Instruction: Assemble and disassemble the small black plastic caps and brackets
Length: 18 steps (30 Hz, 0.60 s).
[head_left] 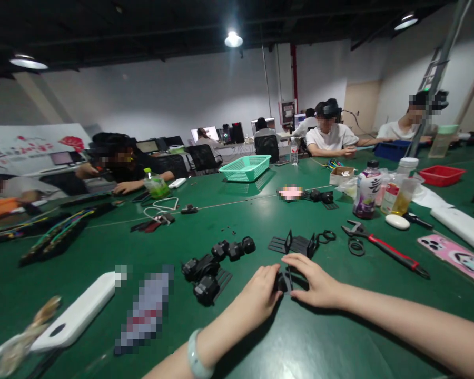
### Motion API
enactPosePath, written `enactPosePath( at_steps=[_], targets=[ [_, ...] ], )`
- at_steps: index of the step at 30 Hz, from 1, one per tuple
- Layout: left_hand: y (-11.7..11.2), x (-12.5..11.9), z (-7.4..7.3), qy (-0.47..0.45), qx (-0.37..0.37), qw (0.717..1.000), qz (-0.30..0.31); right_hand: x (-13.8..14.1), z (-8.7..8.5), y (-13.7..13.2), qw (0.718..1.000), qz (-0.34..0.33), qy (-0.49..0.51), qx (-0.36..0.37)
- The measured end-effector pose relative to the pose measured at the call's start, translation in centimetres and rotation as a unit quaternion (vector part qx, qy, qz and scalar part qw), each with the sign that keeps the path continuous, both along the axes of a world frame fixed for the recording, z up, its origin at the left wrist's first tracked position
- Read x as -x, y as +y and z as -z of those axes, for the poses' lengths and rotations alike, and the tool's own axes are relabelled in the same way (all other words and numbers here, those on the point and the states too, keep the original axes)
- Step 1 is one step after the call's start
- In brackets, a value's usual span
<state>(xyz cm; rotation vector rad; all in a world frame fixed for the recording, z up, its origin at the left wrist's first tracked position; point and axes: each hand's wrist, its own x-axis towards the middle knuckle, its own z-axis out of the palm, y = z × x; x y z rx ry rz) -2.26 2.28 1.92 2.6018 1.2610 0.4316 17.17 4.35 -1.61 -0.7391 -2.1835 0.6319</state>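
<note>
My left hand, with a pale bangle on the wrist, is closed around a small black part that its fingers mostly hide. My right hand pinches a thin black plastic bracket between thumb and fingers, right against the left hand. Just beyond them lie black slotted brackets with upright plates. To the left sit several blocky black parts, some in a short row. Black rings rest beside the brackets.
A red-handled adjustable wrench, a pink phone and bottles lie or stand at right. A green basket is farther back. At left are a white elongated device and cable bundles. Other people sit around the table.
</note>
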Motion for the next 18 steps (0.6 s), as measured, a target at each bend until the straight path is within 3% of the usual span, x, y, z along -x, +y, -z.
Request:
enactPosePath(
  at_steps=[6,12,18],
  targets=[
    [-0.6,-1.7,-0.5,-0.089,0.087,0.99,-0.066,-0.3,0.9,-0.1,0.996,-0.049,0.055,0.05],
    [-0.7,-1.1,-0.8,-0.116,0.106,0.984,-0.088,0.3,1.5,0.7,0.991,-0.056,0.071,0.103],
    [-0.1,-0.5,-0.2,-0.103,0.08,0.988,-0.086,0.5,1.2,1.2,0.992,-0.055,0.068,0.095]
  ],
)
